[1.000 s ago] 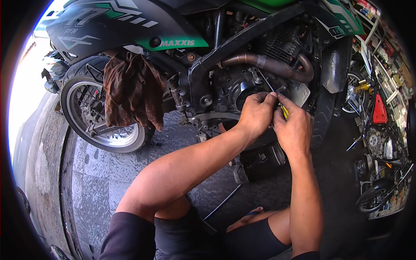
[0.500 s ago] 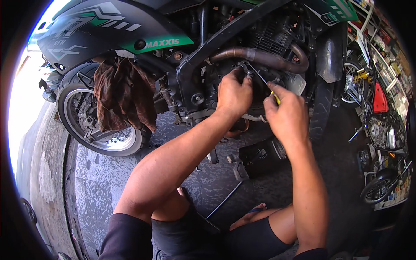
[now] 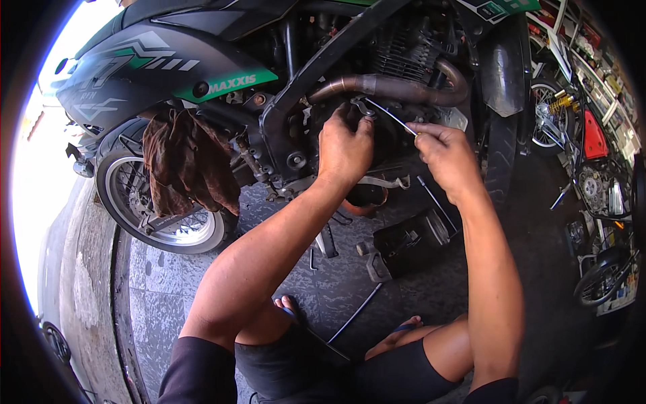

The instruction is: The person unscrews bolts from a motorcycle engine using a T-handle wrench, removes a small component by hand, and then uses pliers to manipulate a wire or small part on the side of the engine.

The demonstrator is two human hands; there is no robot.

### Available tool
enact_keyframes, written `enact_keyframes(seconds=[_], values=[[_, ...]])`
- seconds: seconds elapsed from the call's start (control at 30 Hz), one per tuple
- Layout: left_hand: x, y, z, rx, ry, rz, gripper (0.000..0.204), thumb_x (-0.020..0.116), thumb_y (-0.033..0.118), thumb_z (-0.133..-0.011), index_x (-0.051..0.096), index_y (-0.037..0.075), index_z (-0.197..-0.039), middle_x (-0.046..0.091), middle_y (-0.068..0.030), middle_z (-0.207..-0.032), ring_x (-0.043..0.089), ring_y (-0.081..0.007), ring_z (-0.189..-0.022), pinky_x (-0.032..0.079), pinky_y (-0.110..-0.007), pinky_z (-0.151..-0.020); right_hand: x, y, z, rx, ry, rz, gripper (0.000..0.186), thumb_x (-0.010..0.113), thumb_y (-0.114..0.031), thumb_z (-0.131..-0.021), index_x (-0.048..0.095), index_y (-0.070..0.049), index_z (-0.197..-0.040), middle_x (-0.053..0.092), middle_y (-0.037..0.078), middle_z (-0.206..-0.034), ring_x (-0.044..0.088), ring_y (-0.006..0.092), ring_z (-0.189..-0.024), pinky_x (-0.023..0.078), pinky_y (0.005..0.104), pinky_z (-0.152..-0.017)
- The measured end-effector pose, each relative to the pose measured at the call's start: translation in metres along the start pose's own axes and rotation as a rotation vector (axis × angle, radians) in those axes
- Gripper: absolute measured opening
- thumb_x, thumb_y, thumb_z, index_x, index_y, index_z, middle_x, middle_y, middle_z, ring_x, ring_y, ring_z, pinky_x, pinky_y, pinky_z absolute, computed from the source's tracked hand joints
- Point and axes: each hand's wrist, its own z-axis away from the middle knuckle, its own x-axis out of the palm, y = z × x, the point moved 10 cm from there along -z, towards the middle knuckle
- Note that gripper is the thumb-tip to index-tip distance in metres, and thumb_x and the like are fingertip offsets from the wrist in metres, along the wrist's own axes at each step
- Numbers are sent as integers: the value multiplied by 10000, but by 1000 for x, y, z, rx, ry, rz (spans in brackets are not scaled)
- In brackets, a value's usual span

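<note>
Left hand: the left hand [image 3: 344,147] is curled against the motorcycle's engine [image 3: 410,47], its fingertips pinching a small metal part [image 3: 363,108] just under the exhaust pipe [image 3: 390,86].
Right hand: the right hand [image 3: 445,156] is clenched on the handle of a thin screwdriver [image 3: 392,118].
Tool axis: the shaft runs up and to the left from the right fist, its tip meeting the part at the left fingertips.
Nearer hand: the left is already on the part; the right sits back along the shaft.
Surroundings: a brown rag [image 3: 185,165] hangs beside the rear wheel [image 3: 158,202]; a black box-shaped part [image 3: 407,242] and loose tools lie on the tiled floor [image 3: 168,296] below.
</note>
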Motion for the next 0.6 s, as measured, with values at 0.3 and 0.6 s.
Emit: enact_keyframes(seconds=[0.3, 0.6], values=[[13, -1, 0, -9, -61, 51, 504, 602, 139, -944, 496, -128, -1358, 640, -267, -1247, 625, -271, -1169, 460, -330, -1009, 1, -46, 27, -191, 107, 528, 327, 625, -153, -859, 713, -32, -1150, 712, 233, -893, 712, 383, -837, 569, 432, -803], [13, -3, 1, 16, -22, 79, 483, 618, 130, -926, 519, -128, -1322, 666, -275, -1186, 647, -331, -1144, 471, -365, -995, -10, -17, 12, -156, 32, 346, 342, 635, -157, -850, 708, -18, -1154, 718, 235, -922, 719, 354, -869, 558, 414, -823]])
